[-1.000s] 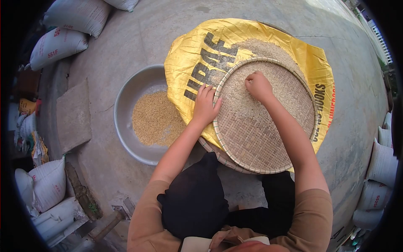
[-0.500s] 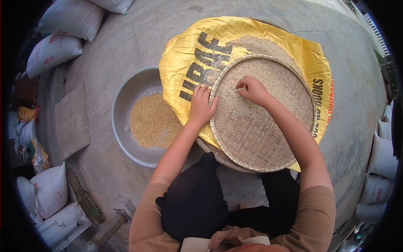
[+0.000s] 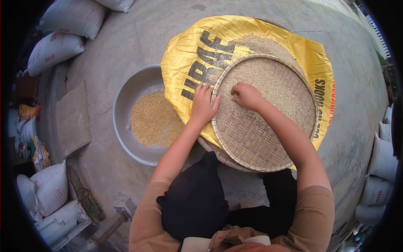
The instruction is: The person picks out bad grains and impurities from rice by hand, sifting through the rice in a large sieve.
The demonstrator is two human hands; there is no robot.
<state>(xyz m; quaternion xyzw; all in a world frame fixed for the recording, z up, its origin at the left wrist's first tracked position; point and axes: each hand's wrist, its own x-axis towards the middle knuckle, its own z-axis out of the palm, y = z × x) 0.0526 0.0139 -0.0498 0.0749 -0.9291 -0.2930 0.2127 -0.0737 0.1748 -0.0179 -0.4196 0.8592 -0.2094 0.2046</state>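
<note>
While the left hand holds the tray at its left rim, the right hand, pinched narrow with contents unclear, should work lightly over the grain toward the tray's far edge.

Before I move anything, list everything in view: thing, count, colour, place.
Concrete floor: one, grey, throughout
Slab: one, grey, left
Basin: one, silver-grey, left of centre
Basin grain: one heap, golden, inside the basin
Lower woven tray: one, brownish, mostly hidden
Yellow sacking: one, yellow with black and red lettering, over the lower woven tray
Upper woven tray: one, tan, on the yellow sacking
Loose grain: uncountable, pale, on the upper woven tray and yellow sacking
Filled sacks: several, whitish, both sides
Left-edge clutter: uncountable, mixed, too dim
Legs: two, black-clad, bottom centre
Sleeves: two, brown, bottom
Left grip: one, bare, at the upper woven tray's left rim
Right grip: one, bare, over the loose grain
</note>
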